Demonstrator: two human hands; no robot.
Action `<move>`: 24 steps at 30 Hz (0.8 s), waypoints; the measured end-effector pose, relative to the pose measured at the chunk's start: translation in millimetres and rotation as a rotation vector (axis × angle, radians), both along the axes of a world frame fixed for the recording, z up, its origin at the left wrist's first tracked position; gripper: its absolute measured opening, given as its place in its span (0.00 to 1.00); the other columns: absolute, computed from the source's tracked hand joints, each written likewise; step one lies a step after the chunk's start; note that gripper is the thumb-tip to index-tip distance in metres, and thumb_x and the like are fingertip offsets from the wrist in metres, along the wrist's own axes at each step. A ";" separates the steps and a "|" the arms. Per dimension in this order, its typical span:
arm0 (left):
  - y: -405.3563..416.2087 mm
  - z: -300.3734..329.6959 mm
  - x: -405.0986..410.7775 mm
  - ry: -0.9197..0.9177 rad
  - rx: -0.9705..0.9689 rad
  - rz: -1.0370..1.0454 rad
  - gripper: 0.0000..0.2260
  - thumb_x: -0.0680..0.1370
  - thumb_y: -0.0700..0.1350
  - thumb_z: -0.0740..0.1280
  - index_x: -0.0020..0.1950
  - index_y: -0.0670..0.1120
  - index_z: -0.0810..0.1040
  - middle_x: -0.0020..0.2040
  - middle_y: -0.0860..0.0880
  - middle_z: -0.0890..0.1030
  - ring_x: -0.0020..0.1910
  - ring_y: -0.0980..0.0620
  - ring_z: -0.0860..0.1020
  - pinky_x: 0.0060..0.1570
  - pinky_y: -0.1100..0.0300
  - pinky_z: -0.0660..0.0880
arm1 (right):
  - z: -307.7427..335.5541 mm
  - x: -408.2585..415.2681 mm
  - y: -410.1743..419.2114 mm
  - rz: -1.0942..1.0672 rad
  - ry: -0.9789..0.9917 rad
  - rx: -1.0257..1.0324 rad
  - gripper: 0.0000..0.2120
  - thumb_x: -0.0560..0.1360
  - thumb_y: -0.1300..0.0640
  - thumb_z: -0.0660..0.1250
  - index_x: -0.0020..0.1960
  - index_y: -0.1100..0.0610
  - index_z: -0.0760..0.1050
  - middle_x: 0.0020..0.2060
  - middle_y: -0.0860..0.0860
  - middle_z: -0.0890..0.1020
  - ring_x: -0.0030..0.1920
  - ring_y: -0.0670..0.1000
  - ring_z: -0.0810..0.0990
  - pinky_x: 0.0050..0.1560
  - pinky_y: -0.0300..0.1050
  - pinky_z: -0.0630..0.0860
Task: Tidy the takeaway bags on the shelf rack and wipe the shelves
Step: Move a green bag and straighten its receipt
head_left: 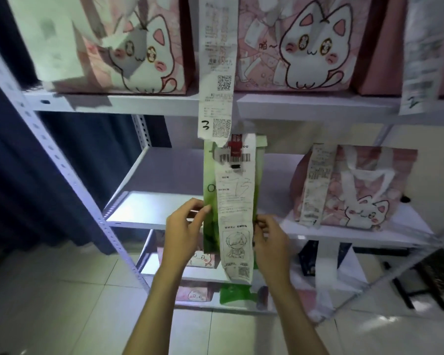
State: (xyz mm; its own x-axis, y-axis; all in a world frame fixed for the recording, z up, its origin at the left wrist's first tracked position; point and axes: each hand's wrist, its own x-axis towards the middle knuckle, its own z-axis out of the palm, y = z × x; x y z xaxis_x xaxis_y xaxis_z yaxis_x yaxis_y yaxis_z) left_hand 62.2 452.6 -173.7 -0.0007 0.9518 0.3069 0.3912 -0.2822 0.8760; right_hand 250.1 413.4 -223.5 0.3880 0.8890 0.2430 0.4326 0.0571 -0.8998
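- White metal shelving fills the view, with a dark blue curtain hanging at the left and pale floor tiles below.
- Up top, two big pink cat-print bags stand side by side on the upper shelf: the left cat bag and the middle cat bag, with a plain pink bag further right.
- Between the two cat bags a long receipt dangles past the shelf edge, a handwritten "3" near its bottom end.
- Another receipt hangs at the far right, blurred.
- Centre stage: a tall green bag is held upright in front of the middle shelf, its own white receipt running down the front, with a barcode near the top and a small cartoon figure low down.
- The left hand grips the bag's left edge, fingers curled round it, thumb on the front.
- The right hand pinches the right edge with curled fingertips, just beside the receipt.
- Whether the bag's base touches the shelf, I cannot tell; the hands and receipt cover it.
- To the right on the middle shelf, a small pink cat bag sits slumped, white handles flopped over, a receipt across its left side.
- Down low, the lower shelves carry more bags: a pink one and a green one show behind the forearms.
- Far right, a dark stool stands on the floor.
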 end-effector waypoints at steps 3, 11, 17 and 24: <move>-34.0 -3.7 -32.2 -0.037 -0.027 -0.017 0.05 0.81 0.45 0.70 0.46 0.48 0.82 0.41 0.55 0.84 0.42 0.53 0.83 0.42 0.58 0.82 | -3.8 -32.9 -36.6 0.021 0.010 -0.021 0.06 0.82 0.56 0.65 0.49 0.46 0.76 0.44 0.41 0.84 0.44 0.41 0.84 0.41 0.42 0.83; -145.0 -54.3 -118.7 -0.099 -0.210 -0.022 0.04 0.82 0.45 0.68 0.48 0.48 0.80 0.43 0.54 0.84 0.45 0.53 0.83 0.44 0.58 0.82 | -47.3 -120.4 -142.0 0.032 -0.008 -0.120 0.06 0.82 0.58 0.66 0.48 0.49 0.76 0.42 0.40 0.83 0.44 0.37 0.82 0.39 0.32 0.78; -205.1 -78.4 -149.6 -0.258 -0.349 -0.005 0.03 0.82 0.41 0.68 0.54 0.47 0.79 0.50 0.53 0.83 0.50 0.51 0.81 0.37 0.67 0.79 | -75.1 -156.6 -205.9 0.072 -0.016 -0.237 0.08 0.83 0.57 0.65 0.47 0.47 0.75 0.42 0.43 0.83 0.42 0.40 0.84 0.39 0.39 0.82; -224.5 -91.2 -154.2 -0.347 -0.458 0.029 0.07 0.80 0.55 0.69 0.51 0.52 0.79 0.51 0.54 0.84 0.54 0.48 0.82 0.49 0.47 0.85 | -84.0 -161.2 -238.6 0.101 -0.044 -0.291 0.07 0.83 0.53 0.64 0.46 0.47 0.73 0.42 0.46 0.84 0.41 0.41 0.84 0.38 0.40 0.83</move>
